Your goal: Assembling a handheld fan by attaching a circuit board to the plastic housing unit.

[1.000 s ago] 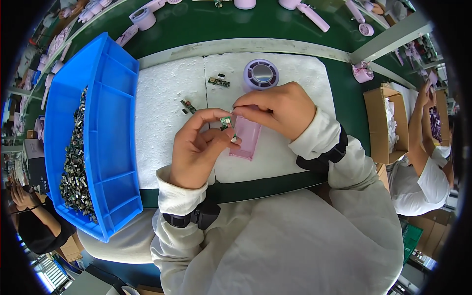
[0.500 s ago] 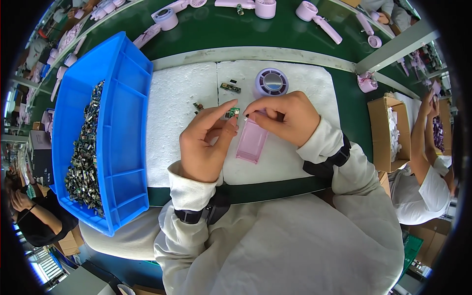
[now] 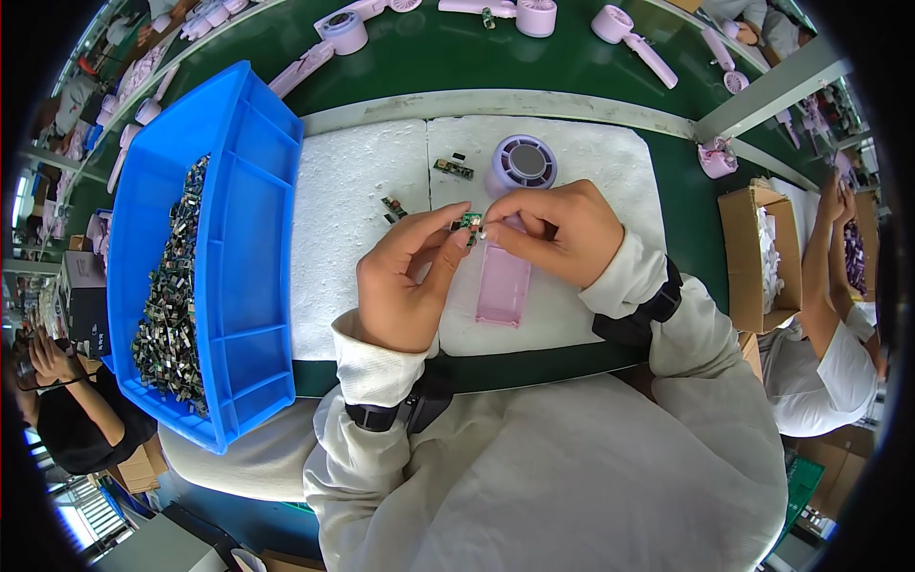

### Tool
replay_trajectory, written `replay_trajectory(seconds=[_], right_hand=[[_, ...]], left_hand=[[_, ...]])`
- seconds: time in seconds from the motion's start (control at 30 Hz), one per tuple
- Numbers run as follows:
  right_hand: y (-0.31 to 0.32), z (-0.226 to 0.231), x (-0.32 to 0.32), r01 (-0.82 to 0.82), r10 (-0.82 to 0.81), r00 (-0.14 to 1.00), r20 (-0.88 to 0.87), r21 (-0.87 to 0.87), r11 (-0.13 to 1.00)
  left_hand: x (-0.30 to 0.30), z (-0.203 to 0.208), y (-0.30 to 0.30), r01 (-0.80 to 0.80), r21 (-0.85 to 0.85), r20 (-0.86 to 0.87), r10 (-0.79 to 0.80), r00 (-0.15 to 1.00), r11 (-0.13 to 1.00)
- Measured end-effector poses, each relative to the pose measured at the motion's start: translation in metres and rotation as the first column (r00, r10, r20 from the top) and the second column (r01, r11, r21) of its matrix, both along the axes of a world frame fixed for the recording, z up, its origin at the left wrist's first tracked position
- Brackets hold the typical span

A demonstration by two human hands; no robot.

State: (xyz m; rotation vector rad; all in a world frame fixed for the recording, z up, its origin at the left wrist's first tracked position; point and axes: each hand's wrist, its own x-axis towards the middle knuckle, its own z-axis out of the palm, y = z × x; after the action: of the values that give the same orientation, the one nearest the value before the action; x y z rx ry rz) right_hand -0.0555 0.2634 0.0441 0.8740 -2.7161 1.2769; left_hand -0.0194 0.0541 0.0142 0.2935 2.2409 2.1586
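Between the thumb and forefinger of my left hand (image 3: 408,276) is a small green circuit board (image 3: 468,221). My right hand (image 3: 564,234) pinches at the board's right edge; something tiny and pale, perhaps a wire end or connector, shows at its fingertips, too small to name. Under and beyond the right hand lies a handheld fan, its round lilac head (image 3: 524,164) at the far end and its open pink handle shell (image 3: 503,286) toward me. Two loose circuit boards lie on the white foam mat, one (image 3: 454,169) left of the fan head, another (image 3: 393,210) beyond my left hand.
A blue bin (image 3: 250,276) heaped with small circuit boards (image 3: 170,324) stands left of the foam mat (image 3: 329,229). Beyond a pale rail (image 3: 496,103), pink fans (image 3: 345,32) lie on a green belt (image 3: 419,62). A cardboard box (image 3: 753,257) stands at right; co-workers sit on both sides.
My left hand and the board have shifted slightly right, closer to the right fingertips. The handle shell appears a little farther right. Fans on the belt have moved right.
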Motion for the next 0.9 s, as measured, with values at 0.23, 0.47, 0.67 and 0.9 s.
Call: replay_trajectory(seconds=[0.23, 0.47, 0.67, 0.9], right_hand=[[0.0015, -0.0027, -0.0009, -0.034, 0.034, 0.999, 0.007, -0.03, 0.999], [-0.0006, -0.0025, 0.0026, -0.008, 0.008, 1.0, -0.01, -0.064, 0.998], [0.0013, 0.0012, 0.0036, -0.016, 0.02, 0.999, 0.048, -0.091, 0.996], [0.0021, 0.0016, 0.0033, -0.03, 0.033, 0.999, 0.028, -0.105, 0.994]], left_hand=[[-0.0005, -0.0044, -0.0014, 0.018, 0.021, -0.033, -0.017, 0.999, 1.0], [0.0058, -0.0002, -0.0014, 0.025, 0.113, 0.085, -0.035, 0.996, 0.993], [0.0057, 0.003, -0.0009, 0.044, 0.171, 0.086, -0.059, 0.995, 0.984], [0.0054, -0.002, -0.0019, 0.072, 0.241, -0.019, -0.07, 0.997, 0.968]])
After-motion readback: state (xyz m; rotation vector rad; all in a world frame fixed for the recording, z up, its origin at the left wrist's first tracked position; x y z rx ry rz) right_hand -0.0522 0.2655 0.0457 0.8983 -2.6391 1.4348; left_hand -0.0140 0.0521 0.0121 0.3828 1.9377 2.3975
